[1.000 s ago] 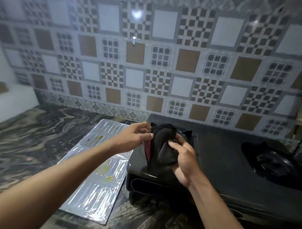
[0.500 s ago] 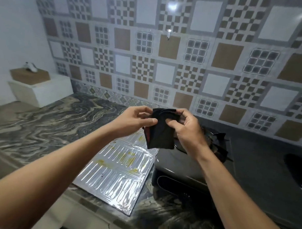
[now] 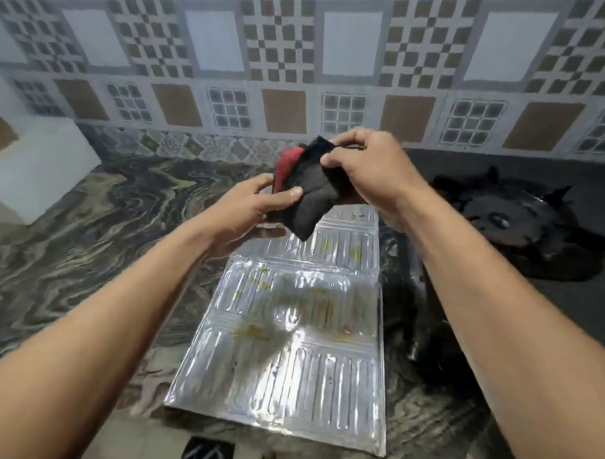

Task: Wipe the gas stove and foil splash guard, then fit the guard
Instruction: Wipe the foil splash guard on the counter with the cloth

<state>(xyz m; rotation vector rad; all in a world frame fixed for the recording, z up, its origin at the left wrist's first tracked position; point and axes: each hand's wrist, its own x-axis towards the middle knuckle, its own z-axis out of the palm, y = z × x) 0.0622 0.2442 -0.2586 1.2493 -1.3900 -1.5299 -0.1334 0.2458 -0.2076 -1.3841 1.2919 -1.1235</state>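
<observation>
Up above the counter, both hands grip one folded black cloth point(image 3: 312, 192) with a red layer showing at its upper left edge. The left hand point(image 3: 250, 207) pinches the cloth's lower left side, thumb on top and fingers underneath. The right hand point(image 3: 368, 169) clamps the upper right corner between thumb and fingers. The cloth hangs on a slant, one corner pointing down toward the foil, and it touches nothing but the hands.

Directly below lies the foil splash guard point(image 3: 290, 332), flat on the marbled countertop point(image 3: 88, 228). Its long axis runs away from the person toward the tiled wall point(image 3: 299, 74), with the near short edge close to the counter's front edge. Ribbed panels cover it, and yellowish streaks mark the middle and far sections. The far end is hidden behind the cloth and hands, so where it stops cannot be made out.

Just to the right of the guard sits the black gas stove point(image 3: 520, 237), partly covered by the right forearm and cut off at the frame's right edge. One burner with its pan support point(image 3: 510, 219) shows, blurred and dark; the stove's front face is hard to read. A white block point(image 3: 39, 165) stands at the far left of the counter.
</observation>
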